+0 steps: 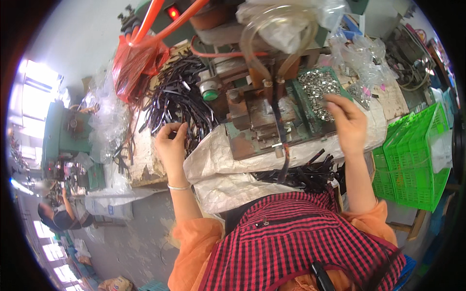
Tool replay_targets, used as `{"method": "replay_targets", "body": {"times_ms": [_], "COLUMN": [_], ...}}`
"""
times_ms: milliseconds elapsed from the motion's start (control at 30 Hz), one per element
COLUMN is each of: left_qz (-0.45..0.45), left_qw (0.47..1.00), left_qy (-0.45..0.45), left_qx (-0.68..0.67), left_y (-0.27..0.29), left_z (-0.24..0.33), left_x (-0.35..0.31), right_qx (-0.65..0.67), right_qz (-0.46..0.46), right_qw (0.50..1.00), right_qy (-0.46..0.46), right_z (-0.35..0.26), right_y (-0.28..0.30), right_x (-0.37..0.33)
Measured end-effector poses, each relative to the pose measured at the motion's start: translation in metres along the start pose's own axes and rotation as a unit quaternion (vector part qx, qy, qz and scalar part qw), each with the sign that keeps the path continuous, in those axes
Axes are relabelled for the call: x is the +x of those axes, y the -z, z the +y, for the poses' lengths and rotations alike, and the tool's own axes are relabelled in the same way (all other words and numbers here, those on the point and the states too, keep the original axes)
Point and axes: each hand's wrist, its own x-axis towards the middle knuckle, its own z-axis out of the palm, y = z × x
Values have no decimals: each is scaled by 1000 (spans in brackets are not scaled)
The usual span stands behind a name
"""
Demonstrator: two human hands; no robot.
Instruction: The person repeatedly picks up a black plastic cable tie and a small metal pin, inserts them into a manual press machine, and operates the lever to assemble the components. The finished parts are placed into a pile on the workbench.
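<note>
My left hand (171, 145), a bangle on its wrist, is at the near edge of a heap of dark glossy strips (182, 92). Its fingers curl toward the thumb; whatever is between them cannot be made out. Over on the right, my right hand (350, 127) is at a green-edged tray of small shiny metal pieces (318, 89), fingertips drawn together and what they hold hidden. Between the hands stands a green bench machine (259, 114). One dark strip (281, 128) runs down across its front, hanging over the edge, with a small metal piece (278, 149) beside it.
More dark strips (306, 177) lie on white woven sheeting (213, 167) before my apron. A red plastic bag (136, 72) sits at the left, clear bags (357, 53) at the back right. Green crates (410, 157) stand right. Another person (68, 216) works far left.
</note>
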Motion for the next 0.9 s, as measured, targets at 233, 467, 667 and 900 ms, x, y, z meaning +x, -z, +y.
{"method": "replay_targets", "body": {"times_ms": [233,467,667,900], "left_qz": [14,3,6,-55], "left_qw": [967,852,877,783], "left_qy": [-33,-288,-320,-614], "left_qx": [-252,-437,-359,-82], "left_y": [-56,-26,-30,-73], "left_z": [-6,118,159,135], "left_x": [-22,-45,-42,-80], "right_qx": [171,260,201,-219], "right_qz": [-11,-63,-78,-29], "right_qw": [984,963,976,956], "right_qy": [58,34,29,195], "right_z": [-20,-36,-48,-13], "right_y": [-94,-100,-97,-38], "right_x": [17,10,2,29]}}
